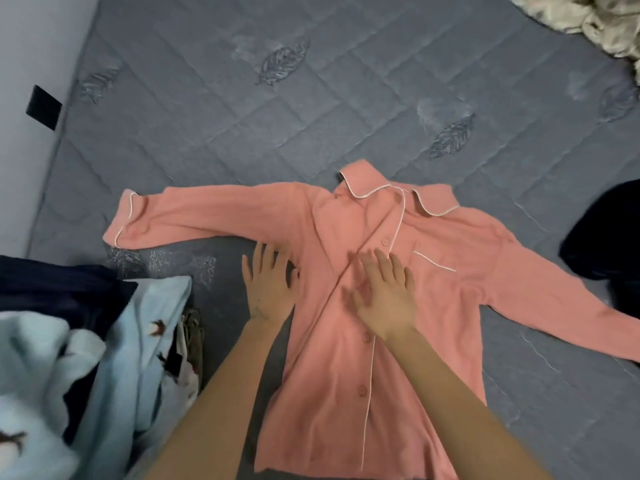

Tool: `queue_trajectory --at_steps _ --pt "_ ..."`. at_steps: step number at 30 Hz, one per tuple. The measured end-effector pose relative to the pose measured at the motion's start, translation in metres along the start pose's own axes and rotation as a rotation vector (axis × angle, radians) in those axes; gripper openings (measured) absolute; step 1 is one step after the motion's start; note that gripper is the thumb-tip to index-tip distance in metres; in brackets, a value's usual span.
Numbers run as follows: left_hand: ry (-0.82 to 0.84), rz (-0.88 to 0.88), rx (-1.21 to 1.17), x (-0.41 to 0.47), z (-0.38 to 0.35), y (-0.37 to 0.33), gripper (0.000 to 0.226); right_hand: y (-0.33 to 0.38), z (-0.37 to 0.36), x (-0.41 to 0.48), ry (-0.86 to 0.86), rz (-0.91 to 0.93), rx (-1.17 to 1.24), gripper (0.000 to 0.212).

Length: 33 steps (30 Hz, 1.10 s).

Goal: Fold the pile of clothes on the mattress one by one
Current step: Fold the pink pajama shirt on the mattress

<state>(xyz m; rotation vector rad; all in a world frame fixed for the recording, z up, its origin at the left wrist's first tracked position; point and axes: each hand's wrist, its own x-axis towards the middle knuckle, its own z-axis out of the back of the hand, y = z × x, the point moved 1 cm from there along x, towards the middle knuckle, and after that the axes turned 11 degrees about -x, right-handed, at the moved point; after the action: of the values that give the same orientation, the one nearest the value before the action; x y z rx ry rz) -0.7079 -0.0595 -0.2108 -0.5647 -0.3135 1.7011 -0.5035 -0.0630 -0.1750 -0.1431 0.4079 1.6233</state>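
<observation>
A pink button-up shirt point(349, 393) with white piping lies front side up on the grey quilted mattress point(242, 109), collar away from me, both sleeves spread outward. My left hand point(268, 285) lies flat with straight fingers at the shirt's left edge, just under the armpit. My right hand point(386, 296) presses flat on the chest of the shirt, next to the button line. Neither hand holds anything. A heap of clothes point(69, 368) sits at the lower left, with a light blue printed fleece on top and dark navy fabric beneath.
A dark garment point(604, 230) lies at the right edge beside the right sleeve. A crumpled beige cloth point(588, 19) sits at the top right corner. A white wall point(31, 64) with a dark strap runs along the mattress's left side.
</observation>
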Motion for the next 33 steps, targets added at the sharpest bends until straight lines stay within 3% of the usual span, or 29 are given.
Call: queue_trajectory --at_steps 3,6,15,23,29,33 --pt "-0.059 0.023 -0.003 0.017 0.008 0.01 0.052 0.017 0.002 0.022 -0.022 0.047 -0.003 0.07" --pt "-0.109 0.058 0.018 0.031 0.014 0.024 0.056 0.035 0.004 0.042 -0.01 0.082 -0.003 0.075" --pt "-0.225 0.36 -0.122 0.057 0.038 0.072 0.063 0.091 0.0 0.092 -0.022 0.203 -0.02 0.073" --pt "-0.588 0.84 -0.569 0.092 0.064 0.128 0.058 0.111 -0.016 0.113 -0.066 0.248 -0.041 0.065" --pt "-0.99 0.911 -0.89 0.104 0.077 0.135 0.061 0.112 -0.029 0.117 -0.009 0.242 -0.057 0.067" --pt "-1.202 0.954 -1.305 0.11 0.079 0.145 0.058 0.124 -0.028 0.127 0.001 0.256 -0.011 0.064"
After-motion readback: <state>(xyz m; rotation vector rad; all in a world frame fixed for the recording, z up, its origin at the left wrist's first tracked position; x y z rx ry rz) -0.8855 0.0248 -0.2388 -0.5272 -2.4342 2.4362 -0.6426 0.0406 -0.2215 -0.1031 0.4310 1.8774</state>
